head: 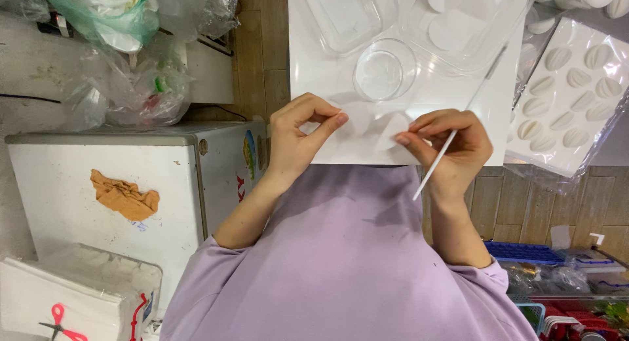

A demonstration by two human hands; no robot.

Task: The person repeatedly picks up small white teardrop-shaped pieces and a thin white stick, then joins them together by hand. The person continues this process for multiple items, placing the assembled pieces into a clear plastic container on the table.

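Observation:
My left hand (303,134) pinches the left edge of a thin white round wrapper (367,121) between thumb and forefinger, over the near edge of a white board (314,59). My right hand (452,144) holds the wrapper's folded right side with its fingertips and also grips a thin white stick (458,121) that slants up to the right. A small clear glass bowl (385,69) stands just beyond the wrapper.
Clear plastic boxes (347,13) and a container of round white wrappers (458,20) sit at the back of the board. A tray of folded white dumplings (570,92) lies at the right. A white cabinet (98,184) with an orange cloth stands at the left, plastic bags above it.

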